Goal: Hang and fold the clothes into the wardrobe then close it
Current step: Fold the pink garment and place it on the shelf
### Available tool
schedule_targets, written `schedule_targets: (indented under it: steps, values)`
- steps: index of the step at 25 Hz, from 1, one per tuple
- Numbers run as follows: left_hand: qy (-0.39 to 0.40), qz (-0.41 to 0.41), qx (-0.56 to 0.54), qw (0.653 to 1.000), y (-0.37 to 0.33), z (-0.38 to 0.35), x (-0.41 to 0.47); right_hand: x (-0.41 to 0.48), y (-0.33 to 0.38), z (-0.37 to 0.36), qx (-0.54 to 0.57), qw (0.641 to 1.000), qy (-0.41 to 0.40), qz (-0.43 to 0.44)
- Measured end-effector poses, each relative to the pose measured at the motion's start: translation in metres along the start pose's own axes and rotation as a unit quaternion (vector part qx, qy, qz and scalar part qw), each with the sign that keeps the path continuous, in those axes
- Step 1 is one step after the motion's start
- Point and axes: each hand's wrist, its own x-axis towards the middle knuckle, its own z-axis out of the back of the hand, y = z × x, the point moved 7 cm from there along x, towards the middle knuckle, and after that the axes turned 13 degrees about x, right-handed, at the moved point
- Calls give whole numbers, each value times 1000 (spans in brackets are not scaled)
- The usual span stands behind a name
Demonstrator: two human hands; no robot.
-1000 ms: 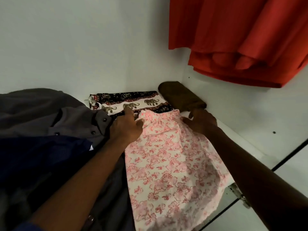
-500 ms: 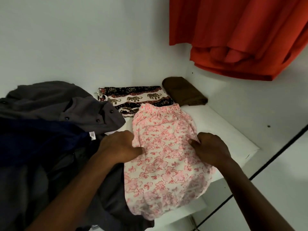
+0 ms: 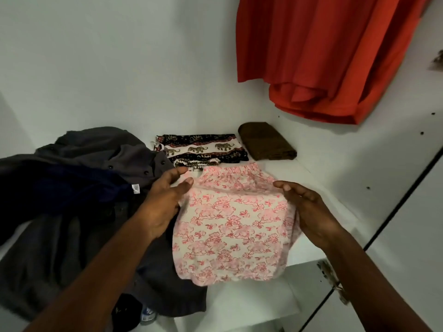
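Note:
A pink floral garment [image 3: 235, 224] lies on the white wardrobe shelf [image 3: 318, 188], its elastic waistband toward the back and its near end hanging over the shelf's front edge. My left hand [image 3: 165, 202] lies against its left side with straight fingers and the thumb on the cloth. On the opposite side, my right hand [image 3: 309, 209] touches the cloth's edge, fingers extended. The cloth bulges up between both hands. An orange-red garment [image 3: 323, 56] hangs at the upper right.
A folded elephant-print cloth [image 3: 203, 148] and a folded brown cloth [image 3: 266, 142] sit at the back of the shelf. A loose grey buttoned shirt [image 3: 96, 149] and a navy garment [image 3: 72, 188] are heaped on the left. A door hinge [image 3: 333, 281] shows lower right.
Both hands slid back from the waistband to the garment's middle, then opened at its sides. The garment looks shorter and bunched between them.

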Motion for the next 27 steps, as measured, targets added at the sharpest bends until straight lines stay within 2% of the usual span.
schedule_targets:
  steps: [3,5,7,9,11,13,14,16,20,21,24,27]
  values:
    - [80,-25,-82,993,-18,-10,-26,-10,16,-3,30,996,74,-29]
    - [94,-74,-50,992,-32,-11,-44,-18,33,-4,5,994,112,-2]
    - [62,-150,35,986,-51,-7,-62,-28,56,-10,-37,990,128,41]
    - [26,-235,139,961,-75,-7,-79,-38,81,-17,-120,978,137,103]
    - [-9,-302,248,921,-97,-9,-98,-54,106,-23,-258,941,111,187]
    - [-58,-348,335,874,-120,-9,-114,-72,131,-26,-378,885,65,263]
    - [-82,-363,359,856,-129,-7,-122,-79,142,-26,-408,866,52,286]
    - [-116,-389,357,842,-146,-3,-136,-90,161,-23,-403,862,45,303]
    - [-128,-417,320,841,-166,-4,-160,-108,189,-16,-267,912,110,293]
    - [-114,-404,305,855,-167,-5,-160,-108,191,-17,-221,926,143,269]
    - [-30,-277,208,937,-151,-10,-131,-83,174,-12,-167,954,182,168]
    - [0,-124,193,973,-105,-10,-80,-30,135,0,-232,951,167,115]
